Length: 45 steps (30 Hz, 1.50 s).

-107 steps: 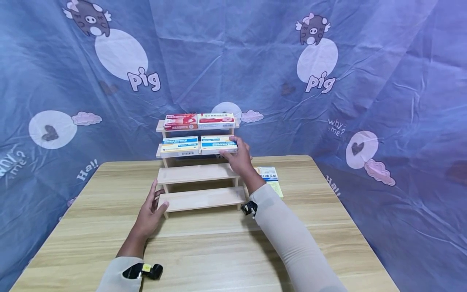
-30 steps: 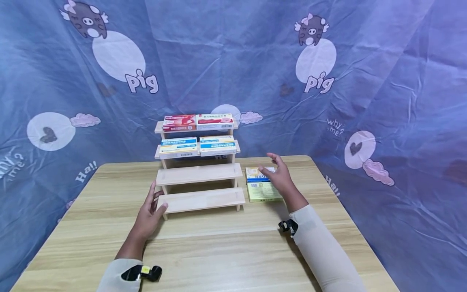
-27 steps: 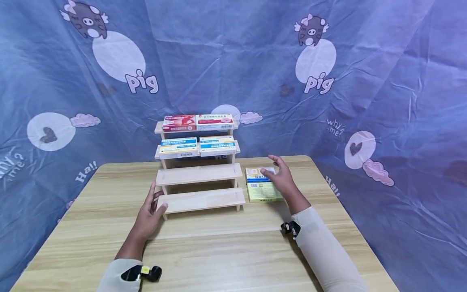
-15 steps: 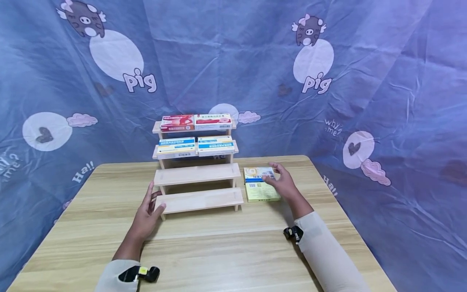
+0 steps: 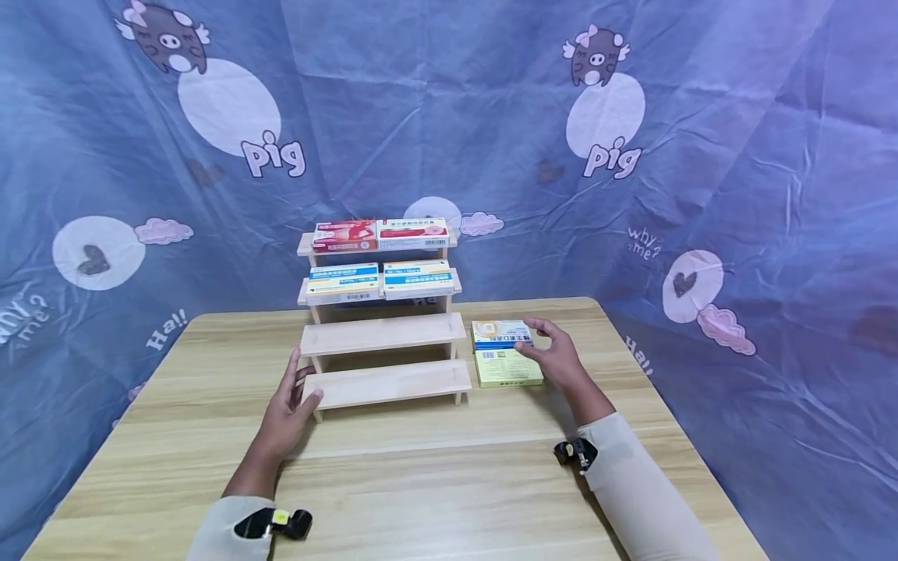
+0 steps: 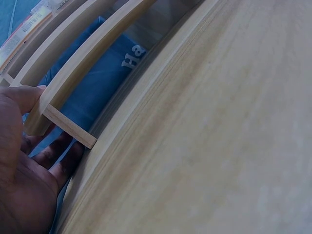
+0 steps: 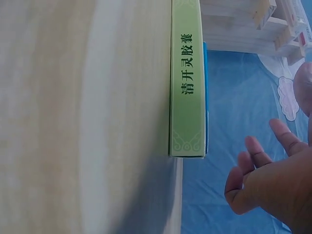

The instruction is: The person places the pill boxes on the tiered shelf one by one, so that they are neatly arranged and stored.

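Note:
A stepped wooden rack [image 5: 384, 335] stands on the table, with four tiers replaced here by several bare planks and legs. My left hand [image 5: 284, 409] holds its lower left end. In the left wrist view the thumb lies on the lowest plank [image 6: 73, 73], and the fingers [image 6: 66, 158] curl below it beside the leg. Right of the rack lie a white and blue medicine box [image 5: 496, 333] and, nearer me, a yellow-green medicine box [image 5: 507, 369]. My right hand [image 5: 559, 358] hovers at their right side, thumb and fingers apart. In the right wrist view it stands clear of the green box [image 7: 187, 87].
On the top tier sit a red medicine box [image 5: 344, 235] and a white and red one [image 5: 412, 233]. Two white, blue and yellow boxes, a left one [image 5: 343, 282] and a right one [image 5: 418, 279], lie one tier lower. A blue curtain [image 5: 435, 117] hangs behind.
My right hand has let go of the right-hand box on the second tier and moved right and down to the boxes on the table. My left hand stays at the rack.

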Each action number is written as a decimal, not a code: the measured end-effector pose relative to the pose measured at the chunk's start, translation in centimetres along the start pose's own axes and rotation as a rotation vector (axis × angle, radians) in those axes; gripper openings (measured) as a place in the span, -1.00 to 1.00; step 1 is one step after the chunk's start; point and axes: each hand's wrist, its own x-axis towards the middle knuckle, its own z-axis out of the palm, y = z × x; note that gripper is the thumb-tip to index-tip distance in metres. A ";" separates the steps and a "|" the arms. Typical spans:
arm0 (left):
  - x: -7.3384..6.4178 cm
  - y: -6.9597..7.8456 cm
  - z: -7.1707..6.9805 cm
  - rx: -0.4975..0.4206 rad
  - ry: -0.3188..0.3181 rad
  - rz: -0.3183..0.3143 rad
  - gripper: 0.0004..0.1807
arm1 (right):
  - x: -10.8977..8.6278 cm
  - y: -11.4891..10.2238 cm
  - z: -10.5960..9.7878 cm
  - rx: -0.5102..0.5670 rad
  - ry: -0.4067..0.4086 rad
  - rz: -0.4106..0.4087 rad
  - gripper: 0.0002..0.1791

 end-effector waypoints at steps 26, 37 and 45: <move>0.3 -0.2 0.6 -0.006 -0.009 0.025 0.04 | -1.2 3.7 -3.2 0.069 -0.008 0.006 -0.52; 0.0 -0.3 0.3 0.015 -0.010 -0.004 0.03 | -1.1 6.4 -3.0 0.121 -0.084 -0.041 -0.52; 0.2 -0.1 0.0 0.003 -0.003 0.018 0.03 | -0.5 6.7 -2.8 0.103 -0.147 -0.091 -0.49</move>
